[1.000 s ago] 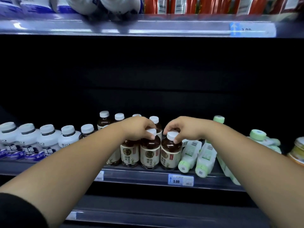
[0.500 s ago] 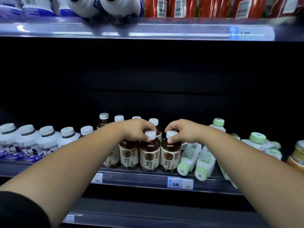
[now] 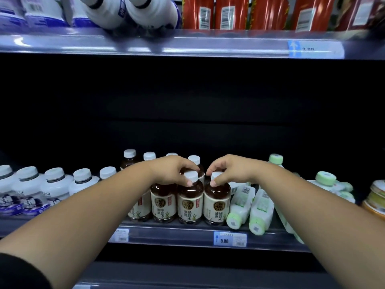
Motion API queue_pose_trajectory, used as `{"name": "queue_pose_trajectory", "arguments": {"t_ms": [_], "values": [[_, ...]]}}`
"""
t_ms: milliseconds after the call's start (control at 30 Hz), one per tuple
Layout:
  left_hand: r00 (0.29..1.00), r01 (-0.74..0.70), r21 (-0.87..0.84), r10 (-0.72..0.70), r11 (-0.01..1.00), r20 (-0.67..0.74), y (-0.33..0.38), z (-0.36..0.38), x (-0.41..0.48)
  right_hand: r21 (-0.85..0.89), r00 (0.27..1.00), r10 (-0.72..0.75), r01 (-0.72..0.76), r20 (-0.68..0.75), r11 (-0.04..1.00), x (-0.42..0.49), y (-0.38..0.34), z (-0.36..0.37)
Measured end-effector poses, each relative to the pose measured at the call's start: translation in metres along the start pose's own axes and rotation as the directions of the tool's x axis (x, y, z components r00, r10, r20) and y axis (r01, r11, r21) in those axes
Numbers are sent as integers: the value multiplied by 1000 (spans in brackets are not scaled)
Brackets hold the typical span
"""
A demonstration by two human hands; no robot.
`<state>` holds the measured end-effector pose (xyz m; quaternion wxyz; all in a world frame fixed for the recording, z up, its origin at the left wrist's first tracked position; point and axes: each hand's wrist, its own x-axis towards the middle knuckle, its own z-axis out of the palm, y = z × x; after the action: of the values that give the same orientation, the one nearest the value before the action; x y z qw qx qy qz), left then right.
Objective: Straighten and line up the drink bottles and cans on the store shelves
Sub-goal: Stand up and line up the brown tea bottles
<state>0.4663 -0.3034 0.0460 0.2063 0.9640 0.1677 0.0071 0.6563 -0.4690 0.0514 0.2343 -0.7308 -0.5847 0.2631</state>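
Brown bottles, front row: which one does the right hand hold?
The rightmost brown bottle, beside the toppled green-capped bottles; the right hand pinches its white cap.

On the middle shelf (image 3: 187,236), the left hand (image 3: 173,171) pinches the white cap of one upright brown tea bottle (image 3: 190,203). The right hand (image 3: 231,170) pinches the cap of the neighbouring brown bottle (image 3: 217,202), and the two stand side by side at the front edge. Just to their right, green-capped white bottles (image 3: 239,207) lie on their sides. White-capped jars (image 3: 54,186) line the left, and red containers (image 3: 231,11) stand on the upper shelf (image 3: 187,43).
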Motion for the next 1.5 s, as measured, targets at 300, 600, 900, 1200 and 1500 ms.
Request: {"name": "queue_pose_trajectory", "arguments": {"t_ms": [300, 600, 900, 1200, 1500], "values": [[962, 34, -176, -80, 984, -262, -59, -47, -10, -26, 969, -22, 16, -245, 1000, 61, -23, 2], [990, 41, 118, -24, 992, -142, -74, -42, 32, -111, 974, 88, -113, -210, 987, 101, -35, 22], [999, 3, 166, 3, 986, -34, -80, -37, 55, -204, 967, 102, -151, -234, 967, 102, -31, 25], [996, -77, 130, 71, 988, 54, -78, -45, 42, -299, 987, 116, -145, -110, 943, 88, -43, 21], [998, -3, 81, 9, 997, -68, -118, -84, 3, -258, 986, 40, -82, -163, 963, 116, -89, 31]]}}
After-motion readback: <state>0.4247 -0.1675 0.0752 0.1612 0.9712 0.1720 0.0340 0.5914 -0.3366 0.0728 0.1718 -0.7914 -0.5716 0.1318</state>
